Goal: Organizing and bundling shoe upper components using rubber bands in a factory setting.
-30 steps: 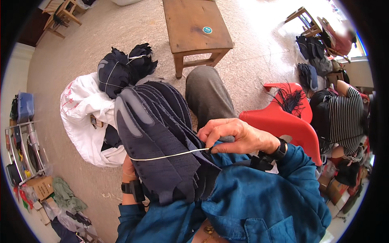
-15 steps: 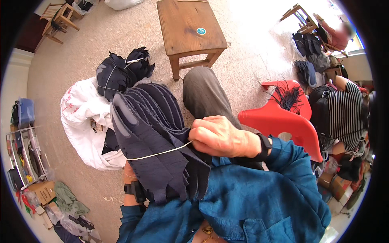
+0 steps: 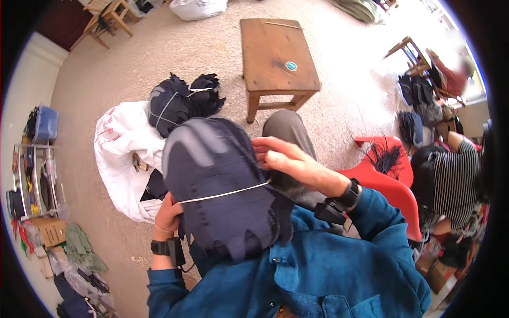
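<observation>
A thick bundle of dark navy cut fabric pieces (image 3: pixel 222 172) rests on my lap, its top piece marked with grey curved patches. Around its middle runs a thin whitish band (image 3: pixel 225 197). At the bundle's left edge my left hand (image 3: pixel 167 214) grips it, with most of the fingers hidden underneath. My right hand (image 3: pixel 299 165) is open beside the right edge, fingers stretched toward the layers and touching or very near them; it no longer pulls the band. Blur softens the bundle's upper part.
Left of my knees, a white sack (image 3: pixel 119 153) stands beside tied navy bundles (image 3: pixel 172 106). A wooden stool (image 3: pixel 278 53) is ahead. To my right are a red plastic chair (image 3: pixel 389 193) bearing black strips (image 3: pixel 385 159) and a person in a striped top (image 3: pixel 453 180).
My right hand has let go of the band and opened at the bundle's right edge. The bundle has turned flatter, showing its top face, and my left hand has come into sight.
</observation>
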A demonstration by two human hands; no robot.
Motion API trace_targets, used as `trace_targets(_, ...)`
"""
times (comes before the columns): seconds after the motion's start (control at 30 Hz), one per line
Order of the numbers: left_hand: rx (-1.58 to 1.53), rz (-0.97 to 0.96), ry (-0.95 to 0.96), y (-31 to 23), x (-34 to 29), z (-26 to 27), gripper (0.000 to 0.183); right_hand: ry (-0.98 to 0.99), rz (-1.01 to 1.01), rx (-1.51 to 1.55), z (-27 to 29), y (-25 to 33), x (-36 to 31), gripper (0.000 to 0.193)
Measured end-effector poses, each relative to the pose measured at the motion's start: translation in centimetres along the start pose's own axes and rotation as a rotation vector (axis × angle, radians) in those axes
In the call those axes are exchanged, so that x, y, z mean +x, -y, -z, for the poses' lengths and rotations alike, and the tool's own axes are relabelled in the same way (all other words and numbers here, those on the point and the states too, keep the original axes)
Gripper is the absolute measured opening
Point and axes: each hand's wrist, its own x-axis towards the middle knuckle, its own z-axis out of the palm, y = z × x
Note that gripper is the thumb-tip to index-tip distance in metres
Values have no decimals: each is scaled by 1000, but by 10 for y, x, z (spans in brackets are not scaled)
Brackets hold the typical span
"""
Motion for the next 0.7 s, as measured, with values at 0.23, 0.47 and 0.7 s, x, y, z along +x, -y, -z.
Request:
trace_targets(0.23, 61, 68, 70, -16, 0, -26, 80, 71, -191, -22, -32, 7, 35, 87)
trace_targets(0.47, 96, -137, 148, -78, -13, -45, 75, 50, -62, 21, -49, 61, 22, 66)
trace_targets(0.7, -82, 186, 247, -81, 42, -99, 55, -261, -290, 95, -9, 27, 10, 47)
